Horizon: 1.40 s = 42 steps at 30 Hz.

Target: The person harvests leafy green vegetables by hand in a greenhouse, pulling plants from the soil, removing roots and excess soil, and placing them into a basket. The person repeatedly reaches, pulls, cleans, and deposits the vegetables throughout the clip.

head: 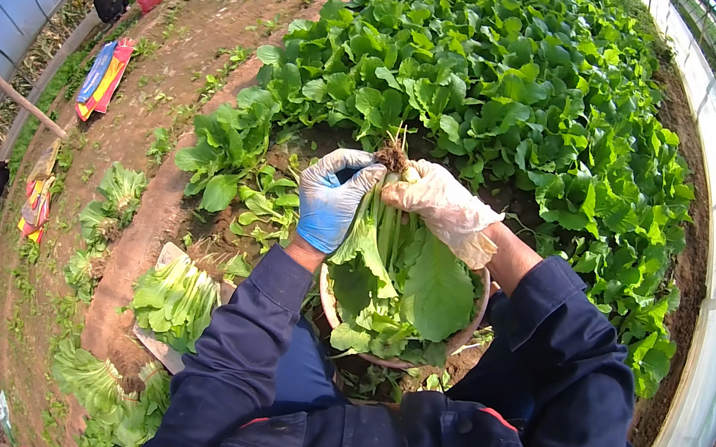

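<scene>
A leafy green plant [385,228] hangs upside down between my hands, its soil-covered roots [392,156] pointing away from me. My left hand [335,198], in a blue and whitish glove, pinches it near the root base. My right hand [440,202], in a pale, soiled glove, closes around the stem base from the other side. Below them a round pinkish basin [475,314] holds loose green leaves [382,334]. To the left, a bundle of greens [175,299] lies with its roots on a pale board [156,347].
A dense bed of leafy greens [497,69] grows ahead and to the right. More pulled bundles [122,191] lie on the soil at left. Bright sacks [105,78], a wooden pole [11,91] and two people [109,3] are farther left. White plastic sheeting [708,296] edges the right side.
</scene>
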Tool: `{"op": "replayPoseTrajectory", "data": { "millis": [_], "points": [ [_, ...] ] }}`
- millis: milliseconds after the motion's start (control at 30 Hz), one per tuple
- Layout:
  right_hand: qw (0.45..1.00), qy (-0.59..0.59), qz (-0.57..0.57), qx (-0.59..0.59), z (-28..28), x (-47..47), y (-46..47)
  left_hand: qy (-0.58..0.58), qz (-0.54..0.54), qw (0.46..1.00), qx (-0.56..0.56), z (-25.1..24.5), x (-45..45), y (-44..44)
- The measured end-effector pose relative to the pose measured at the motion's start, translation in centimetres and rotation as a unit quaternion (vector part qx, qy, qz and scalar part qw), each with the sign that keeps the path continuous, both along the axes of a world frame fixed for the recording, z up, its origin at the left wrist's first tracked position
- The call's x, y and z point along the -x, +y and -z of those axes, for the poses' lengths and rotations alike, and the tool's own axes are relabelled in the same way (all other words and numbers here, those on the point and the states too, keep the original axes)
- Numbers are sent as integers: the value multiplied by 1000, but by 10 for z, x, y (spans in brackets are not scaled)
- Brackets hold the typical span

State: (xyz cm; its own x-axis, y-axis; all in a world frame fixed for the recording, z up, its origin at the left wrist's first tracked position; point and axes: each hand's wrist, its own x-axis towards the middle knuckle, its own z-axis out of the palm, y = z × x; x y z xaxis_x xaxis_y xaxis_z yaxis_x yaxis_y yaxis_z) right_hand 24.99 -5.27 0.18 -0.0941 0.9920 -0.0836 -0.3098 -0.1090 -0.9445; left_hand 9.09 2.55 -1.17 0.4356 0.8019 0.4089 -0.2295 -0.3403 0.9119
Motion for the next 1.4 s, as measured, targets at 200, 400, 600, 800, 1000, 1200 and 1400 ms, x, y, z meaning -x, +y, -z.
{"op": "replayPoseTrajectory", "data": {
  "millis": [200, 400, 600, 800, 1000, 1200, 1400],
  "points": [
    [981, -173, 86, -11, -10, 3, -7, 50, -19, 989, -135, -5, -2, -7],
    [988, -144, 60, 6, -18, 9, -10, -4, 238, 964, 115, -6, 10, 10],
    [989, -119, 55, -70, -8, 18, -10, 109, 287, 931, 199, 25, 3, -11],
    [918, -311, 48, -242, 13, -3, -1, 61, 260, 928, 259, 15, 1, -23],
    [995, -33, -76, -61, 28, -8, 2, 67, 260, 901, 340, 11, 11, -21],
    [970, -201, -134, -11, -10, 0, -6, 58, 306, 901, 302, 31, 16, -17],
    [997, 24, -65, 25, 16, 5, 1, -20, 175, 946, 272, 18, 16, -11]
  ]
}}
